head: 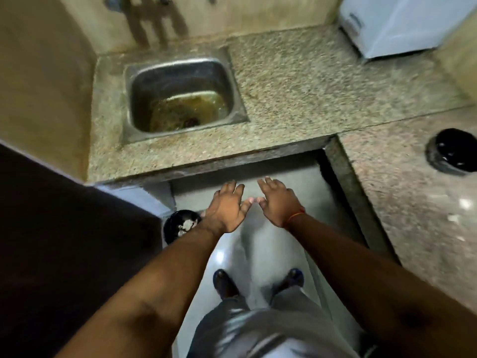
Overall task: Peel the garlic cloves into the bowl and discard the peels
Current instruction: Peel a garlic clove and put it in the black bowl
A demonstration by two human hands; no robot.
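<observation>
Steel sink (233, 99) with brownish water set in speckled granite counter (322, 81), white appliance (402, 24) at the back corner, dark door (64, 241) at left, grey floor (278, 228)

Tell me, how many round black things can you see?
2. One black bowl sits on the counter at the right. One black bin stands on the floor at the left, partly behind the left hand. Others may be hidden.

Speckled granite counter (322, 81), steel sink (180, 71), seemingly grey floor (258, 244).
</observation>
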